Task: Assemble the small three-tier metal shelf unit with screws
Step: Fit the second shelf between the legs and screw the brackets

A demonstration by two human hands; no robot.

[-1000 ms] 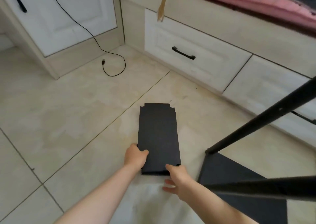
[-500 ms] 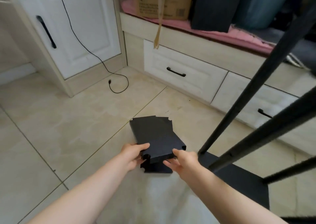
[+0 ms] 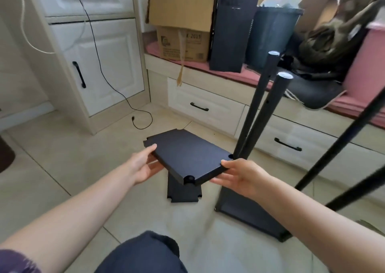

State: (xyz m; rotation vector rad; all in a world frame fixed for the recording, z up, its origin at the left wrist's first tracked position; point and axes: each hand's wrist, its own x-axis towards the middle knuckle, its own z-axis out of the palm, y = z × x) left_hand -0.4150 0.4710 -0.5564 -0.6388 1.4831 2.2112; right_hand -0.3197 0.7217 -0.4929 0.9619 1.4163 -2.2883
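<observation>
Standing on the tiled floor (image 3: 62,158) at the right: the partly built shelf frame (image 3: 250,216), base panel down, black poles (image 3: 258,114) rising from it, two capped ends near the cushioned bench (image 3: 239,74). Stacked on that bench: a cardboard box (image 3: 183,20) and dark bags. Held level above the floor, just left of the poles: a black shelf panel (image 3: 187,154) with notched corners. Lying flat on the tiles beneath it, partly hidden: a second black panel (image 3: 183,193). Gripping the raised panel's left long edge: left hand (image 3: 143,166), thumb on top, fingers curled beneath. Clasping the near right corner: right hand (image 3: 243,177), thumb over the top edge, fingers under. Panel thus spanning between both hands.
</observation>
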